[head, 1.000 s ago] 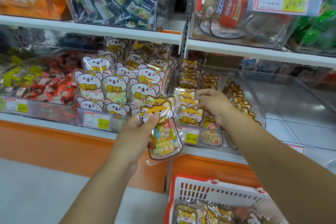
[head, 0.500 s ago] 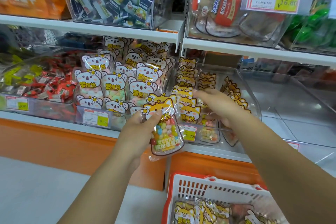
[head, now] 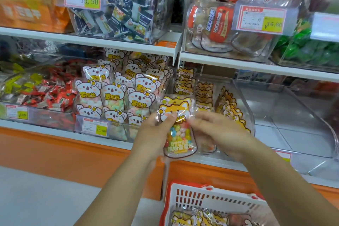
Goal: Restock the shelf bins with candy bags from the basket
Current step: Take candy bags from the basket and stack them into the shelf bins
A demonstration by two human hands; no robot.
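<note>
Clear shelf bin [head: 249,108] behind. Left hand [head: 157,130] grips a fox candy bag [head: 178,134] (thumb on front). Right hand [head: 218,130] is beside it, its hold too blurred to tell.

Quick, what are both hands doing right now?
Left hand: holding the fox candy bag.
Right hand: blurred at the bag's edge; cannot tell if it grips.

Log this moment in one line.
left hand: grips fox candy bag | right hand: at bag edge, grip blurred | basket: more bags inside
</note>
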